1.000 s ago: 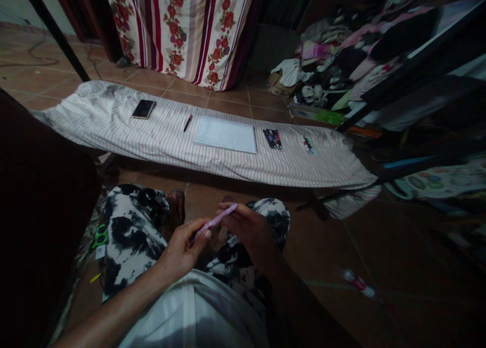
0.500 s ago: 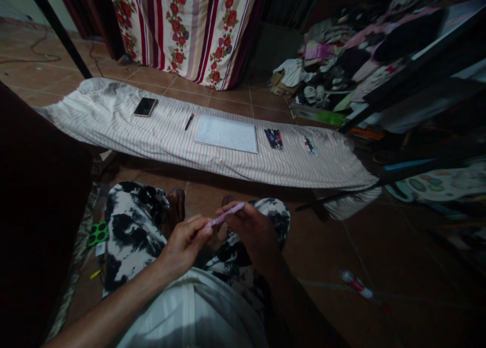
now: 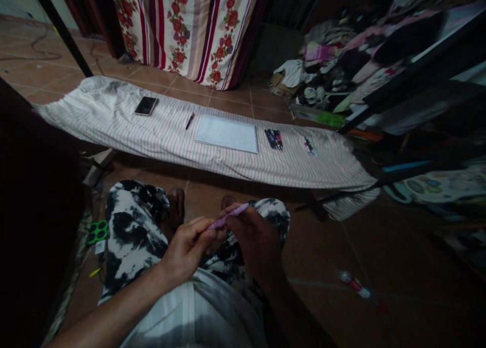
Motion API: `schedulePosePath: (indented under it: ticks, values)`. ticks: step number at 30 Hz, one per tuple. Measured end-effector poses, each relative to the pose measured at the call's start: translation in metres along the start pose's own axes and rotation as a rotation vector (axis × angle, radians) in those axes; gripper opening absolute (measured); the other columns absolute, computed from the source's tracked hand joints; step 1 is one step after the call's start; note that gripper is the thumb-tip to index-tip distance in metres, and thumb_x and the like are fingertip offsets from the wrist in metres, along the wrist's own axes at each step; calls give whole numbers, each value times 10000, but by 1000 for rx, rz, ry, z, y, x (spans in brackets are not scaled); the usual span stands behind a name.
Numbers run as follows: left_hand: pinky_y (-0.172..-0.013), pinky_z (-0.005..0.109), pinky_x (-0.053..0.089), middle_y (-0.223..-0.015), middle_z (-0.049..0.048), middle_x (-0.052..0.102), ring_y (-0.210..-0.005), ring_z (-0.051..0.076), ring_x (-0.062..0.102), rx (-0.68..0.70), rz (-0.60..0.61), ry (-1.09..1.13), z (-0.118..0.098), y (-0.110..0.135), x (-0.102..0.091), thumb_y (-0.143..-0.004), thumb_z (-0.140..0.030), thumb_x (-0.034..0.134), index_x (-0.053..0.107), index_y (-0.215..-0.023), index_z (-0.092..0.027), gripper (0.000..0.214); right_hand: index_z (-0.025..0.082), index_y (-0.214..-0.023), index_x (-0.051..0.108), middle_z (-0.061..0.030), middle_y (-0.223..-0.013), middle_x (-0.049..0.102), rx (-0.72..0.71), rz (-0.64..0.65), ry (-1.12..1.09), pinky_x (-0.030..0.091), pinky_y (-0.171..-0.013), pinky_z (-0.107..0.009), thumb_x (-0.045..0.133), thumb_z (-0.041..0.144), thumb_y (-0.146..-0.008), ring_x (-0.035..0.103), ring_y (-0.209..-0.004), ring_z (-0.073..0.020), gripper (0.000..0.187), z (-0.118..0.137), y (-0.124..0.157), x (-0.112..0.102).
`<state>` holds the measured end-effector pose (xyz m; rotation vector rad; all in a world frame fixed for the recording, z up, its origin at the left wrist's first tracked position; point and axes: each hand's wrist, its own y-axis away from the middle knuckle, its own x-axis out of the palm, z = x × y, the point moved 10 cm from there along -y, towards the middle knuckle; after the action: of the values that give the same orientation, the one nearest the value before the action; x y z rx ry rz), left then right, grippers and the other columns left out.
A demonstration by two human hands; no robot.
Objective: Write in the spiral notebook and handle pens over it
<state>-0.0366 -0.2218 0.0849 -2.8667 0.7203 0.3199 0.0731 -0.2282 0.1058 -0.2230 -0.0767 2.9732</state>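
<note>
Over my lap, both hands pinch a thin pink pen [image 3: 229, 216]. My left hand [image 3: 186, 249] grips its near end with fingers curled. My right hand [image 3: 255, 236] closes round its far end, the tip poking out past the fingers. Below them are my knees in black-and-white patterned trousers [image 3: 129, 226]. In front lies a long board covered in striped cloth [image 3: 114, 120], carrying a spiral notebook [image 3: 227, 133], a dark pen [image 3: 189, 121], a phone [image 3: 146, 105] and a bunch of pens [image 3: 273, 138].
A floral striped curtain [image 3: 190, 29] hangs at the back. Piled clothes and clutter [image 3: 341, 59] fill the right, with dark metal bars [image 3: 410, 70] crossing there. Green scissors [image 3: 96, 231] lie by my left knee. A small tube [image 3: 355, 284] rests on the tiled floor.
The pink pen has slid rightward through my hands, less of it showing between them. Both hands stay on it over my lap. The view has shifted slightly.
</note>
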Motion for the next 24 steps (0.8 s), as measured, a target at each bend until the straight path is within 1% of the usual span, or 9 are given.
schedulePosePath:
  ticks: [4,8,14,17,19,22,24]
  values:
    - [-564,221,365,-600,-15,471,-579,106,477,-4,-1,16,1,1,1,-895,-299,391,555,-710,-150,289,210,-780,593,-10,-736,673,11,-29,-19,534,-631,-268,575,276,-777,653,-653,-151,69,-1,2,-2]
    - [-556,220,360,-597,-15,467,-575,106,471,-16,0,30,2,1,2,-890,-309,399,550,-697,-150,292,211,-777,583,7,-683,650,13,-52,-16,531,-627,-262,574,272,-775,643,-628,-143,62,2,2,-1]
    - [-542,220,350,-585,-17,456,-561,104,459,-43,-8,50,4,2,1,-884,-334,406,548,-675,-148,314,208,-746,601,4,-702,656,-34,-65,121,504,-646,-253,580,246,-766,636,-659,-144,47,9,3,-3]
    - [-544,223,350,-572,-16,466,-553,105,459,-32,22,60,2,1,2,-880,-359,408,561,-692,-145,323,214,-749,617,16,-675,660,-21,-27,103,495,-626,-239,571,222,-765,631,-647,-139,49,8,2,-2]
    - [-526,222,343,-557,-19,461,-530,101,448,-36,39,108,1,0,3,-875,-386,409,564,-696,-141,341,214,-752,622,23,-664,659,-16,10,67,491,-606,-223,564,203,-763,624,-629,-128,61,9,0,0]
    - [-495,218,326,-534,-26,445,-501,95,425,-67,43,211,2,-1,3,-854,-439,431,571,-712,-135,364,205,-732,623,17,-683,654,-30,51,65,486,-603,-210,568,188,-750,615,-637,-123,60,14,-3,3]
    - [-483,215,311,-508,-36,429,-482,90,401,-113,47,283,5,0,5,-831,-478,453,575,-729,-132,381,199,-727,623,11,-689,646,-32,82,63,483,-606,-210,568,186,-746,609,-642,-123,60,16,-5,5]
